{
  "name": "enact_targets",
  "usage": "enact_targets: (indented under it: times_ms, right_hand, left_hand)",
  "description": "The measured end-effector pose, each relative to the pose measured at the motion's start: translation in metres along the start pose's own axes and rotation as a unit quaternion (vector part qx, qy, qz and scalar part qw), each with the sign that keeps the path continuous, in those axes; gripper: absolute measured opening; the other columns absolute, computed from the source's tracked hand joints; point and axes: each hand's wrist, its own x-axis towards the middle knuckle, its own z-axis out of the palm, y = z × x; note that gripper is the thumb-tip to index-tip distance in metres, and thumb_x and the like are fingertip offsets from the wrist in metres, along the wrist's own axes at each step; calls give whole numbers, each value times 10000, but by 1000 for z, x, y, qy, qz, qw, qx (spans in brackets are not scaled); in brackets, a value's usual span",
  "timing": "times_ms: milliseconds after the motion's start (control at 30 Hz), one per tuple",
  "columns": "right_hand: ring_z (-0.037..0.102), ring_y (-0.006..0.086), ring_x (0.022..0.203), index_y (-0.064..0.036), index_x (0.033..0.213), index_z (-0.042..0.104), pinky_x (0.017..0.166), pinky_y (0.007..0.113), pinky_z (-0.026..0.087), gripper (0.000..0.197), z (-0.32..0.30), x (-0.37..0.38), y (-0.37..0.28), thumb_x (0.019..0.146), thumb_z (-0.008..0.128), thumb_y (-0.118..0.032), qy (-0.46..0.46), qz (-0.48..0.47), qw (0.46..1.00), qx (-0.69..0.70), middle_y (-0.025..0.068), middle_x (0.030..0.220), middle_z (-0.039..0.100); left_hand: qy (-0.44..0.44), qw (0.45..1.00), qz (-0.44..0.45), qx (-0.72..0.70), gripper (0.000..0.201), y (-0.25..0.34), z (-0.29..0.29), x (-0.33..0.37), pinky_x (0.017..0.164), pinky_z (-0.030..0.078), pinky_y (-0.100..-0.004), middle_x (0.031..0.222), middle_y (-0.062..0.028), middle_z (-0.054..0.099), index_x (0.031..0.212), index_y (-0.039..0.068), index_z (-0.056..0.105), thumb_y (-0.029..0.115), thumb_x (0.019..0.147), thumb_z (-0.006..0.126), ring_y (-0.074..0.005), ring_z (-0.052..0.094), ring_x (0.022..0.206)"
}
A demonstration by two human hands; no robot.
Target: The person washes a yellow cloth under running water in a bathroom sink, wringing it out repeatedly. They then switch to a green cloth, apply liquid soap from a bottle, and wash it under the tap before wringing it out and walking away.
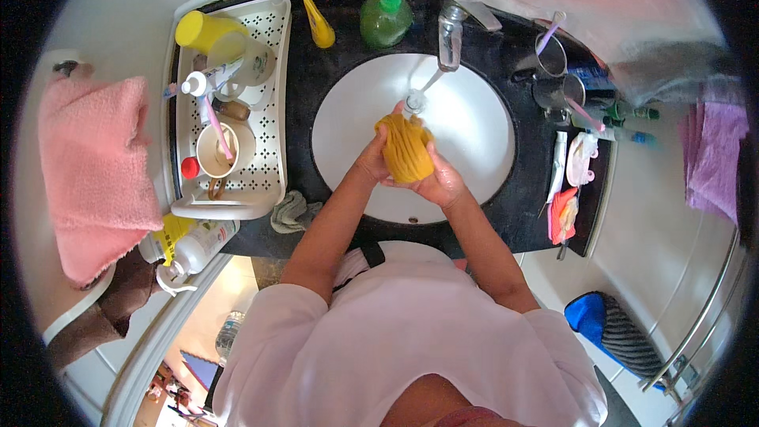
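Note:
Over the white sink basin point(344, 130), a bunched mustard-yellow cloth point(406, 152) is gripped between my two hands. My left hand point(371, 160) is closed on its left side, and my right hand point(444, 182) holds it from the right and below. Folds run down the cloth; whether anything is wrapped inside is hidden. Water runs from the metal tap point(450, 39) and splashes at the cloth's upper edge. Some of my fingers are hidden behind the cloth.
On the left stands a white perforated basket point(273, 122) with cups and bottles. Behind the basin are a yellow tube point(318, 22) and a green pump bottle point(386, 20). Metal mugs point(557, 93) stand right. A grey cloth point(292, 212) lies near the counter's front edge.

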Motion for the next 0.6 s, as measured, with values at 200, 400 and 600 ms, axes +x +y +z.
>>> enact_targets:
  times_ms: [200,400,600]
  right_hand:
    - [503,283,1161,-81,1369,329,934,501,441,709,-16,-21,28,823,677,-371,31,71,988,-130,115,1296,475]
    - [560,146,845,-62,1161,481,636,301,461,529,-4,-12,45,753,744,-273,155,87,912,-370,52,998,564]
    - [561,112,721,-51,979,578,554,265,441,361,1,-4,49,673,737,-159,152,29,865,-477,29,846,596]
  left_hand:
    - [126,975,22,179,401,15,21,-25,801,500,-346,981,-95,574,1124,67,520,159,775,695,-220,586,918]
    - [247,907,1,341,211,16,37,-43,632,488,-289,830,-33,531,857,76,526,94,743,703,-147,548,707]
    - [225,882,46,412,221,15,42,-44,599,467,-275,790,-22,521,848,70,523,62,724,705,-140,546,707]
